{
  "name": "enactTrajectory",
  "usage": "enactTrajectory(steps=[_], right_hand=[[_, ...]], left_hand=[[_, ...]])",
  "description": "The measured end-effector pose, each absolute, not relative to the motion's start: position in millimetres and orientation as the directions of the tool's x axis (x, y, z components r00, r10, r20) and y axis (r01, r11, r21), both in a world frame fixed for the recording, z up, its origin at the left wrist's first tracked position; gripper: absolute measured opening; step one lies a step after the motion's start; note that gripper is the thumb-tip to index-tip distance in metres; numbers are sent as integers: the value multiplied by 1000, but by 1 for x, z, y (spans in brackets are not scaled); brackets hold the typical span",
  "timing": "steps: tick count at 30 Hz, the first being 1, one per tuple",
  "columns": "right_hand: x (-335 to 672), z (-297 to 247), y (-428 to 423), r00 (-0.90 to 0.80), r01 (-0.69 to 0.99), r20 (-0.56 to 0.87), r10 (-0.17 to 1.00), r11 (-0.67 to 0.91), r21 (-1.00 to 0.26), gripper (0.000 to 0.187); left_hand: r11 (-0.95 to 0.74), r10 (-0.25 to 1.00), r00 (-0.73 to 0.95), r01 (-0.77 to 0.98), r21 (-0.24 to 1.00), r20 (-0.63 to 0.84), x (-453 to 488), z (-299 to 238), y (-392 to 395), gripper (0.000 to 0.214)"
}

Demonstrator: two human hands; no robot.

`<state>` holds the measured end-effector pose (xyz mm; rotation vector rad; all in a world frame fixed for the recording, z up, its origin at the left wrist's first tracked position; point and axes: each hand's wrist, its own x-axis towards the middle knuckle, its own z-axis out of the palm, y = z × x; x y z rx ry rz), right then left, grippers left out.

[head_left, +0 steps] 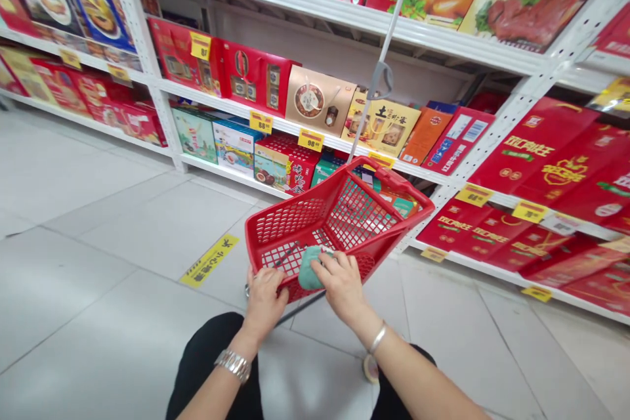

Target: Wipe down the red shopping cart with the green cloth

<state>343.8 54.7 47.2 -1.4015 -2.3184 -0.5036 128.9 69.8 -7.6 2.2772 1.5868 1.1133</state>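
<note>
A red plastic shopping basket [275,220] with lattice walls stands tilted in view before me, with a long grey pull handle [381,56] rising from its far side. My left hand [266,295] grips the basket's near left rim, fingers curled over it. In my right hand [342,285] is a green cloth [310,268], pressed against the near rim. Part of the cloth is hidden under my fingers. Through the lattice the basket's bottom shows, with a dark thin bar across it.
White metal shelves [319,108] with boxed goods run behind the basket. Red gift boxes [526,144] fill the right shelves. Yellow price tags [311,139] hang along the shelf edges. A yellow floor sticker [209,260] lies on the pale tiles [123,223] at left.
</note>
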Motion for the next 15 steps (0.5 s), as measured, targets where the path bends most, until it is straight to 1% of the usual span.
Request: enactTrajectory(steps=[2,4,7,10,15], right_hand=[[367,52,56,-365,927,485,795,361,105,43],[395,58,59,-312,948,495,811,299,108,47],[438,67,61,-269,962,551,790,241,124,52],[475,79,60,-263,965,605,752,194,178,53],[524,104,51,-229,960,616,754,73,269,51]], left_hand=[[-439,852,166,744,504,497,127,-11,70,18],[-446,844,165,744,497,510,124,-15,68,17],[-454,835,165,745,488,525,119,-17,63,17],[-477,821,185,741,473,540,114,-18,57,17],[-512,800,215,730,452,560,106,-27,50,22]])
